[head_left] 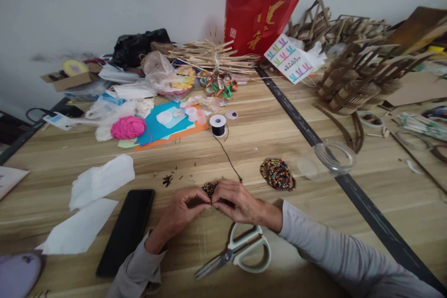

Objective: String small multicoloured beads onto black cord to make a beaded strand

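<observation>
My left hand and my right hand meet at the middle of the table, thumb and finger pinched on each. Their fingertips come together over something tiny, most likely a bead on the cord, though the fingers hide most of it. Just behind the fingertips lies a small group of dark multicoloured beads. A thin black cord runs from a white spool of black cord down to my right hand, with a few reddish beads beside the knuckles. Scissors with pale handles lie below my hands.
A coiled pile of bead strings lies to the right, near a roll of clear tape. On the left are a black phone and white paper pieces. Pink yarn, a red bag and woven baskets stand further back.
</observation>
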The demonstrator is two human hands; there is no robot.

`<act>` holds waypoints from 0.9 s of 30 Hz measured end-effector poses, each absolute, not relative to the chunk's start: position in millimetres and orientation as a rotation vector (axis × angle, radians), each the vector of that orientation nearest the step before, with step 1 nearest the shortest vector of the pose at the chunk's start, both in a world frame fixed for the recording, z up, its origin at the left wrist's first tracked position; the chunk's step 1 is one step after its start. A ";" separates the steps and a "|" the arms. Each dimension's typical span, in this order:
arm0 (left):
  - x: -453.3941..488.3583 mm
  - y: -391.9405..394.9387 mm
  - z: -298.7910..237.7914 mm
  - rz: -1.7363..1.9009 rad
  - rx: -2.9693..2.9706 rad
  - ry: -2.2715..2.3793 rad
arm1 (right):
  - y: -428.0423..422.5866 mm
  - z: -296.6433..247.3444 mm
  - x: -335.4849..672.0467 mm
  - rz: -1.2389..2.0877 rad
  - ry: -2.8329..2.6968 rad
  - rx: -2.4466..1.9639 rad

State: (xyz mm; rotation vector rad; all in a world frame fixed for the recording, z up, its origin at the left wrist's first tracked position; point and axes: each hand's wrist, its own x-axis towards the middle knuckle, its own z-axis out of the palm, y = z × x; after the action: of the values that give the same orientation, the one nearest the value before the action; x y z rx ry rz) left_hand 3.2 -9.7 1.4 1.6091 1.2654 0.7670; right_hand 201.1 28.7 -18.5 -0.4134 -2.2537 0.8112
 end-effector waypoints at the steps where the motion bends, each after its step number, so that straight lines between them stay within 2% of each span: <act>1: 3.5 -9.8 1.4 0.767 1.611 1.261 | 28.7 -19.1 201.0 0.809 -2.257 -0.412; 18: 5.8 -9.2 3.3 0.750 1.423 1.323 | 29.0 -22.9 201.0 0.813 -2.226 -0.393; 27: 3.7 -9.7 3.1 0.687 1.553 1.360 | 28.2 -21.2 201.1 0.818 -2.218 -0.413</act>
State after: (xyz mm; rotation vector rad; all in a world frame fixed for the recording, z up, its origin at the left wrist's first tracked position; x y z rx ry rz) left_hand 3.7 -9.7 3.1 1.5526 1.3599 0.6865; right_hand 201.1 28.2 -21.2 -0.4135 -2.2175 0.8182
